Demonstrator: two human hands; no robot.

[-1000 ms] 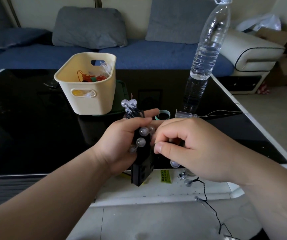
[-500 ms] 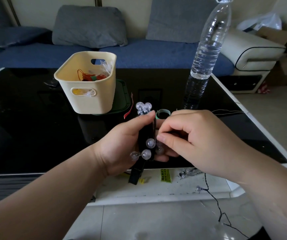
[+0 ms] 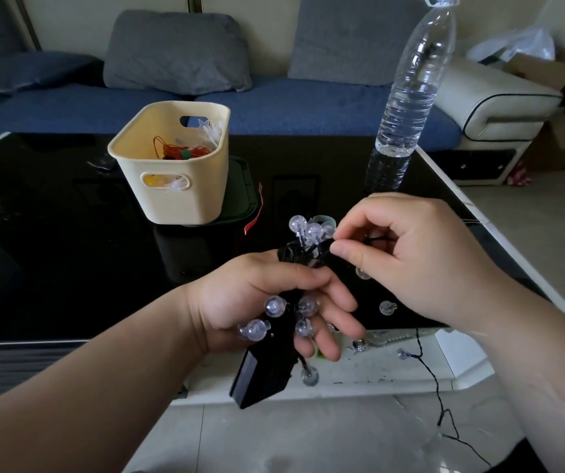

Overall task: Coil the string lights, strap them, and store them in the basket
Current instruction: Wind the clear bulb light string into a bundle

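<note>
My left hand (image 3: pixel 267 302) grips a black battery box (image 3: pixel 262 377) with string lights (image 3: pixel 308 233) wound round it: black wire and clear round bulbs. Bulbs stick out above and below the fingers. My right hand (image 3: pixel 407 257) pinches the black wire at the top of the bundle, just right of the upper bulbs. The loose tail of the wire (image 3: pixel 438 390) hangs off the table's front edge down to the floor. A cream basket (image 3: pixel 178 196) stands on the black table (image 3: pixel 52 250) at the back left, holding other lights and an orange coil. A teal strap ring (image 3: pixel 325 220) lies behind the bundle.
A tall clear water bottle (image 3: pixel 407 107) stands on the table behind my right hand. A dark green lid (image 3: pixel 241 199) lies under the basket, with a red strip (image 3: pixel 253 216) beside it. A blue sofa (image 3: pixel 291 104) runs along the back, with a cardboard box (image 3: pixel 543 76) at the far right.
My right hand has moved up from the lower bulbs to the top of the bundle, carrying the wire round it. My left hand has tilted the battery box and its fingers have spread lower.
</note>
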